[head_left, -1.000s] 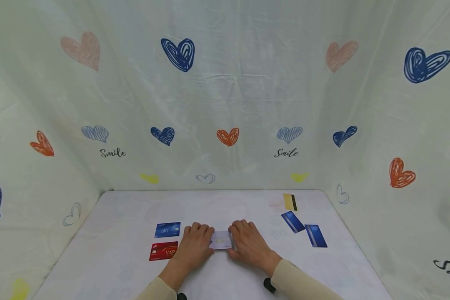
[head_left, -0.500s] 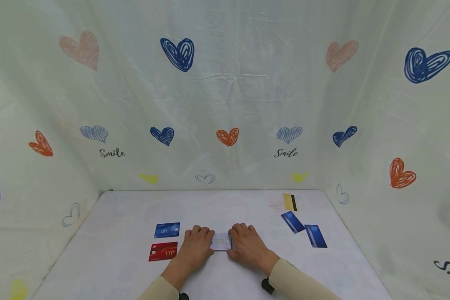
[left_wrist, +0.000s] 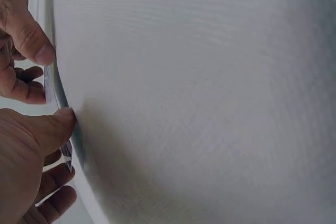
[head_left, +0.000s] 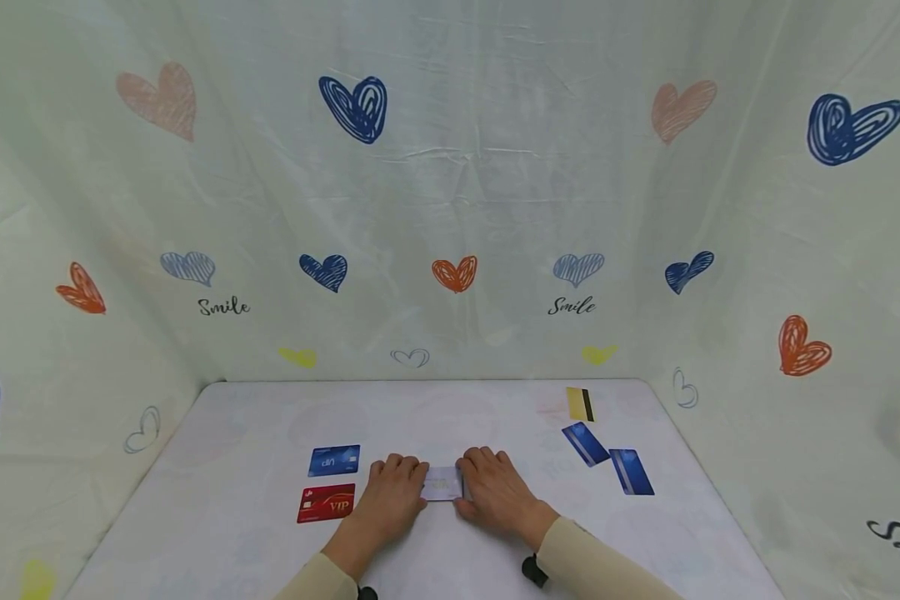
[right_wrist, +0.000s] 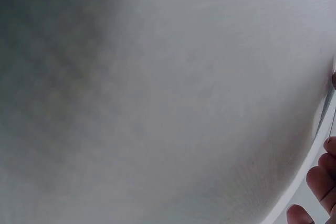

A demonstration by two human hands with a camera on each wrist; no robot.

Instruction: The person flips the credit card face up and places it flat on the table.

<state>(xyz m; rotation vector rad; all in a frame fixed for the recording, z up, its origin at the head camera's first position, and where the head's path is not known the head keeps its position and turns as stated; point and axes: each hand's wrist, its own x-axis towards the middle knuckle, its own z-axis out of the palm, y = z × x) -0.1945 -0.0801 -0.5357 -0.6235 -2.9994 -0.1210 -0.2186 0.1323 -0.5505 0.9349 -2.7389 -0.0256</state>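
Note:
A pale silver-white card (head_left: 442, 483) lies low over the table between both hands in the head view. My left hand (head_left: 392, 496) pinches its left end between thumb and fingers, and my right hand (head_left: 501, 492) pinches the right end. A dark sliver shows at the card's right edge; whether that is a second card, I cannot tell. From the left wrist, the card (left_wrist: 50, 85) appears nearly edge-on, with the left hand (left_wrist: 31, 153) below and the right hand (left_wrist: 23, 38) above. Only some fingertips of the right hand (right_wrist: 323, 179) enter the right wrist view.
Left of the hands lie a blue card (head_left: 334, 460) and a red VIP card (head_left: 326, 503). At the right are a yellow card (head_left: 581, 404) with a black stripe and two blue cards, one tilted (head_left: 586, 444), one nearer (head_left: 632, 472). A heart-printed curtain (head_left: 450, 183) surrounds the white table (head_left: 255, 425).
Both hands and the pale card have shifted slightly toward the person. The card's yellowish print has faded from sight, and a dark sliver shows at its right edge. Other cards stay put.

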